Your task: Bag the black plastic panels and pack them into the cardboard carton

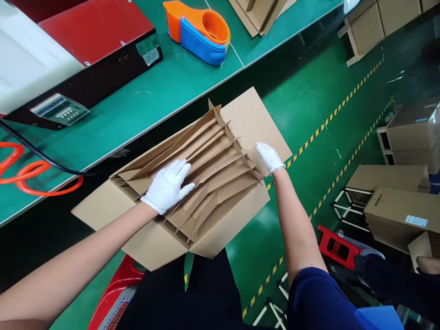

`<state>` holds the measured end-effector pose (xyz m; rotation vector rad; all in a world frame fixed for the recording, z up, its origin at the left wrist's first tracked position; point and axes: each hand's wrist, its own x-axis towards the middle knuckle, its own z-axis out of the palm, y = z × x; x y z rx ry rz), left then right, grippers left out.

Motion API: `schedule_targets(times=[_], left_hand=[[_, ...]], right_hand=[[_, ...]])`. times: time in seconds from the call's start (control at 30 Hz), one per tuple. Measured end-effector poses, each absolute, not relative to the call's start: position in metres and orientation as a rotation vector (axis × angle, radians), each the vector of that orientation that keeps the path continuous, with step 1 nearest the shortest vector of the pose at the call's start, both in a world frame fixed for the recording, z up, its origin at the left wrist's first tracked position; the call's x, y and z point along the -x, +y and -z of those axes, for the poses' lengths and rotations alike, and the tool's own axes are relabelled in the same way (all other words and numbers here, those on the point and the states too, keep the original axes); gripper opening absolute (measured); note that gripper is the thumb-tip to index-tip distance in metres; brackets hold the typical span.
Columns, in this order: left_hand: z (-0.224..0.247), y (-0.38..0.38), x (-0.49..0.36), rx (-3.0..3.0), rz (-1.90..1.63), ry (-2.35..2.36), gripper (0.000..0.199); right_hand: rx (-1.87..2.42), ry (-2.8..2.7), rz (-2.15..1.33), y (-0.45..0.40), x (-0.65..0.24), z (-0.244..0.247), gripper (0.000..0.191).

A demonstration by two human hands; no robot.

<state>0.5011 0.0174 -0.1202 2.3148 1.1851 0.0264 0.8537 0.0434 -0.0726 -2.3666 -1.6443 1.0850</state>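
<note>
The green workbench (144, 110) lies ahead of me. Below its edge, on my lap, sits the open cardboard box (154, 247), its divider grid (213, 178) collapsed slantwise. My left hand (168, 185), gloved, fingers spread, presses flat on the dividers. My right hand (270, 157) grips the grid's far edge.

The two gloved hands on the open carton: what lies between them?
In the head view, the cardboard divider strips inside the open carton lie between the left hand, flat on them, and the right hand at the carton's far end.
</note>
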Motion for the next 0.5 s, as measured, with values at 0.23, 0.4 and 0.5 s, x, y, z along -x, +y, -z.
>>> schedule_targets(times=[0.23,0.4,0.5], left_hand=[[0.123,0.013,-0.502,-2.27,-0.078,1.254,0.063],[0.126,0.057,-0.494,-2.209,-0.041,1.512,0.072],[0.14,0.068,-0.49,-2.152,-0.005,1.526,0.074]], right_hand=[[2.108,-1.781,-0.733,0.082,-0.8,0.06,0.079],[1.992,-1.913,-0.986,0.154,-0.779,0.09,0.074],[2.026,-1.927,-1.145,0.166,-0.779,0.098,0.075]])
